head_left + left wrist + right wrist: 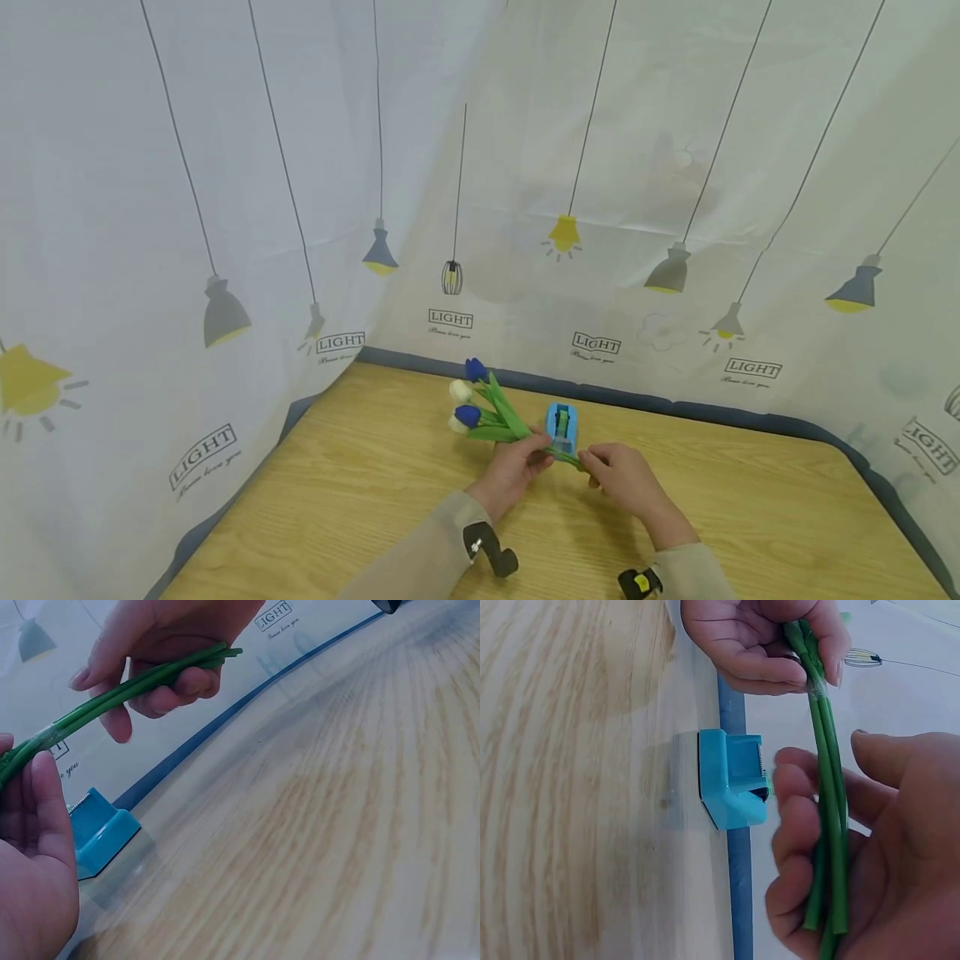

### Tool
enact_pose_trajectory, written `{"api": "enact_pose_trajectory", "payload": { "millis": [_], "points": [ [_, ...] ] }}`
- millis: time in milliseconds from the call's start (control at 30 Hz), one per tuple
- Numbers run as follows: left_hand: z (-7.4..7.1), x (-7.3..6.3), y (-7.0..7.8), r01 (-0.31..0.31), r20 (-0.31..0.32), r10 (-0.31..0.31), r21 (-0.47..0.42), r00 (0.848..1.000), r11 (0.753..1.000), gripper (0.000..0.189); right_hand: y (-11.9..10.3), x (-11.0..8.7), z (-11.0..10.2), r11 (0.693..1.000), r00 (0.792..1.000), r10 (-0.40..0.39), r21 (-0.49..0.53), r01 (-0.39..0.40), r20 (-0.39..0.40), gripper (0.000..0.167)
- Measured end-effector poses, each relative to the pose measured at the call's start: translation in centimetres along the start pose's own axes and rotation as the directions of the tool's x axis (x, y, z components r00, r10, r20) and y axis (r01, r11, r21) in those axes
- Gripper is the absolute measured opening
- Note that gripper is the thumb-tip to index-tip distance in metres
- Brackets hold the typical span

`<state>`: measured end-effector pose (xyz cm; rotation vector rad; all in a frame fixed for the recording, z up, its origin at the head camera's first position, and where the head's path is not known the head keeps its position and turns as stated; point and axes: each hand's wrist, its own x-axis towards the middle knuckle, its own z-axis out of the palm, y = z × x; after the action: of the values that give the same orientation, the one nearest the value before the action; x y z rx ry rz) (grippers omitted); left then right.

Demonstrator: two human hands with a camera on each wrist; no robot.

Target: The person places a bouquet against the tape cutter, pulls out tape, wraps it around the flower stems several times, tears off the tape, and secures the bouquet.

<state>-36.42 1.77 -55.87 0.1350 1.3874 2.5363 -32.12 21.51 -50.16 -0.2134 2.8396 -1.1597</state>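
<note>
My left hand (pixel 512 471) grips a small bunch of artificial tulips (pixel 501 419) by the green stems, below the leaves. Blue and white blooms point away to the left. A band of clear tape (pixel 817 689) wraps the stems just beside the left fingertips. Near the cut ends, my right hand (pixel 889 840) has its fingers curled round the stems (pixel 831 787), with the thumb standing off them. Behind the stems a blue tape dispenser (pixel 562 427) stands on the table; neither hand visibly grips it. Its toothed cutting edge (pixel 760 759) shows in the right wrist view.
The wooden table (pixel 360 475) runs back to a pale curtain (pixel 510 167) printed with hanging lamps. A dark blue border (pixel 622 398) follows the table's far edge. Black camera mounts (pixel 491 550) sit on both wrists, over light sleeves.
</note>
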Motion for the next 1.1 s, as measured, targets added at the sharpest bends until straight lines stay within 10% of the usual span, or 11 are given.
{"api": "enact_pose_trajectory", "payload": {
  "millis": [300,1100],
  "points": [
    [-0.09,-0.05,-0.01,0.005,0.030,-0.006,0.041,1.000,0.999,0.011,0.28,-0.09,0.15,0.995,0.990,0.083,0.046,-0.089,0.117,0.052],
    [0.11,-0.01,0.20,0.033,-0.008,-0.034,-0.017,0.999,0.999,0.011,-0.15,0.03,-0.22,0.998,0.999,-0.003,-0.058,0.001,-0.040,0.030]
  ]
}}
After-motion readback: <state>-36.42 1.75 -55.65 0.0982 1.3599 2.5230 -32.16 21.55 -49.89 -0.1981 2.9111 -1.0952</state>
